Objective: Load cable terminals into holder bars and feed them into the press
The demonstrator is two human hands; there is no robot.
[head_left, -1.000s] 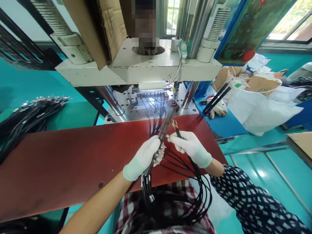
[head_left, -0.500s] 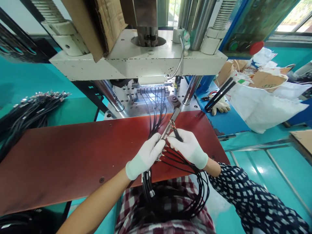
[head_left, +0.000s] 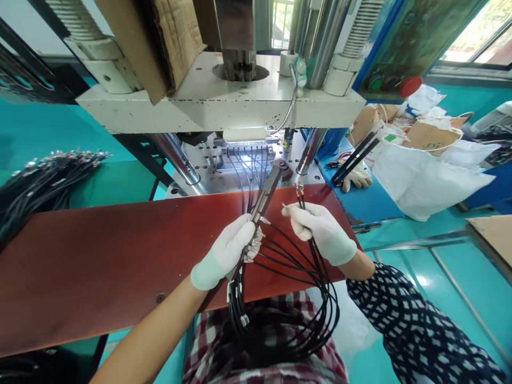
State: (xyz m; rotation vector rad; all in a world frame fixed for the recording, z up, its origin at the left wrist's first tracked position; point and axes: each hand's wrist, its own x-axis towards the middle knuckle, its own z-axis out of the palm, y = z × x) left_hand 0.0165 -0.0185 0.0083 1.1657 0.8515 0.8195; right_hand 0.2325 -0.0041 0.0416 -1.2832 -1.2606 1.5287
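My left hand point(head_left: 230, 248), in a white glove, is closed around a long metal bar point(head_left: 264, 198) tilted away from me. Several black cables with metal ends point(head_left: 256, 242) sit along the bar's right side, near my fingers. To the right, my right hand point(head_left: 320, 229), also gloved, is closed on black cables point(head_left: 301, 200); their coppery metal ends stick up above the fingers. The cables' lengths loop down in a coil point(head_left: 330, 314) over my lap. More thin black cables point(head_left: 250, 186) run behind the bar to a metal fixture point(head_left: 244, 160) under the press.
A press with a white plate point(head_left: 220, 114) and steel posts stands ahead over the red-brown board point(head_left: 100, 250). A bundle of black cables point(head_left: 52, 178) lies at left. On the right are a glove point(head_left: 358, 177), a white sack point(head_left: 420, 165) and a red button point(head_left: 411, 86).
My right hand has moved right, away from the bar, with cable ends now upright in it. The bar has shifted slightly down and left with my left hand.
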